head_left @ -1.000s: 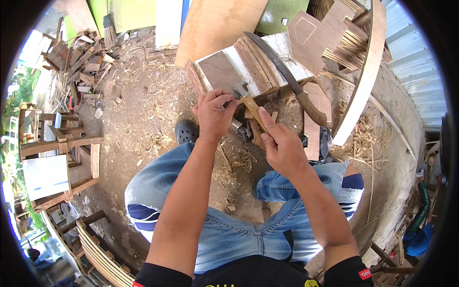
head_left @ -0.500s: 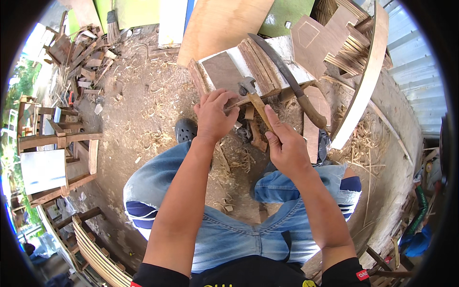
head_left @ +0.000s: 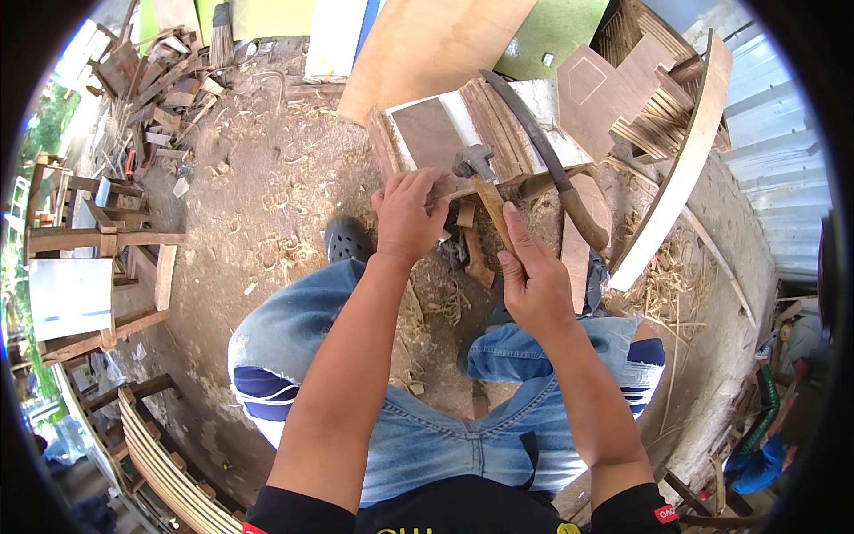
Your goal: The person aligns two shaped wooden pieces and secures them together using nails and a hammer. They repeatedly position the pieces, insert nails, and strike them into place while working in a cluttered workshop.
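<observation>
My right hand (head_left: 541, 289) is wrapped round the wooden handle of a claw hammer (head_left: 492, 209). The metal head lies over the near edge of a low wooden bench (head_left: 452, 114). Just left of it, my left hand (head_left: 409, 216) has its fingers bent together at the same edge; whatever they pinch is too small or hidden to make out. Beyond my left fingers, a flat brown wood panel (head_left: 429, 131) rests on the bench's white top. A curved machete (head_left: 532, 126) with a wooden handle lies across the bench to the right of the hammer.
Thick wooden strips (head_left: 495, 129) lie on the bench. A long curved board (head_left: 680, 178) leans at the right beside stacked slats (head_left: 654, 133). Wood scraps (head_left: 160, 107) are heaped at the far left, with a broom (head_left: 221, 37) nearby. Wooden frames (head_left: 107, 238) stand at the left.
The whole view has shifted slightly, so the bench appears farther right. The hammer head sits at a slightly different angle. Both hands stay by the bench's near edge.
</observation>
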Demonstrator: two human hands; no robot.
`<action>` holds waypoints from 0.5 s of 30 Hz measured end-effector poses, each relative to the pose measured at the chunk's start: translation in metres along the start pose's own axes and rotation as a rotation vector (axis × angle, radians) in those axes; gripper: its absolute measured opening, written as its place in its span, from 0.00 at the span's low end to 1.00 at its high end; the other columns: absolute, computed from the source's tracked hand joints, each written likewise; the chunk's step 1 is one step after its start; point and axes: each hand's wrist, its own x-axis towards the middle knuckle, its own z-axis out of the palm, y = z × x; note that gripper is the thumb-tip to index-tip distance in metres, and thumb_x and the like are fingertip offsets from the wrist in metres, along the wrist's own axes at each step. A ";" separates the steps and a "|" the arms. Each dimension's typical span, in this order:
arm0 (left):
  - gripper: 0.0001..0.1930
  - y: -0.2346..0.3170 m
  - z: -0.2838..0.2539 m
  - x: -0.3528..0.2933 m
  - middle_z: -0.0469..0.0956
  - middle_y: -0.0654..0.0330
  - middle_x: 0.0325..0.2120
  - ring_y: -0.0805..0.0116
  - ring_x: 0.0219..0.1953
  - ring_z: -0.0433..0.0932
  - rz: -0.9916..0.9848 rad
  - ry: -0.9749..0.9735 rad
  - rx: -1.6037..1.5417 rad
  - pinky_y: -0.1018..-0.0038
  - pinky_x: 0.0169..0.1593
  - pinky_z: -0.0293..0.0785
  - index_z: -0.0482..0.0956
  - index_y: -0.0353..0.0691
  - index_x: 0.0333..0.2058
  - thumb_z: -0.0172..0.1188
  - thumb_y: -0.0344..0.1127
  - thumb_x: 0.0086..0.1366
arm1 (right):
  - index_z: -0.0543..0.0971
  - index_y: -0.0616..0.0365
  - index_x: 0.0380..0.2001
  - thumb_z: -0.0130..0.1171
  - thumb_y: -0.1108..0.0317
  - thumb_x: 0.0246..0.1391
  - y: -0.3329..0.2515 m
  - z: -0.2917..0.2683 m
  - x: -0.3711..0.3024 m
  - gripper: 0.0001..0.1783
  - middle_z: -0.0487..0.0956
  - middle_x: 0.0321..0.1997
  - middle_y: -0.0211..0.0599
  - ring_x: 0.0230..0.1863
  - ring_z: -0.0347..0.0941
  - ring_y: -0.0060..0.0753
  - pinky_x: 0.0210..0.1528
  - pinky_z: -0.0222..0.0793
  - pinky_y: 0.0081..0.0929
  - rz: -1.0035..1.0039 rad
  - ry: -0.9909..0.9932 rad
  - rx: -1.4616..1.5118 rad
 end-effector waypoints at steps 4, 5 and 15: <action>0.19 0.001 0.000 0.000 0.81 0.67 0.43 0.61 0.53 0.74 -0.023 -0.006 0.001 0.59 0.56 0.59 0.78 0.51 0.48 0.66 0.34 0.56 | 0.66 0.39 0.69 0.56 0.74 0.60 0.001 0.000 0.001 0.34 0.78 0.36 0.47 0.36 0.78 0.54 0.38 0.74 0.43 0.059 -0.092 -0.089; 0.19 0.001 0.000 0.001 0.81 0.67 0.43 0.61 0.53 0.74 -0.012 0.005 0.003 0.59 0.56 0.59 0.78 0.51 0.48 0.66 0.34 0.56 | 0.66 0.39 0.69 0.56 0.74 0.60 0.000 0.000 0.001 0.34 0.78 0.36 0.47 0.36 0.78 0.54 0.38 0.74 0.43 0.053 -0.083 -0.071; 0.18 0.000 0.002 0.001 0.81 0.68 0.40 0.64 0.51 0.74 -0.012 0.032 -0.006 0.62 0.54 0.58 0.79 0.54 0.46 0.65 0.32 0.55 | 0.66 0.39 0.69 0.57 0.74 0.59 0.000 0.001 0.000 0.35 0.79 0.36 0.46 0.36 0.78 0.55 0.39 0.74 0.44 0.044 -0.069 -0.055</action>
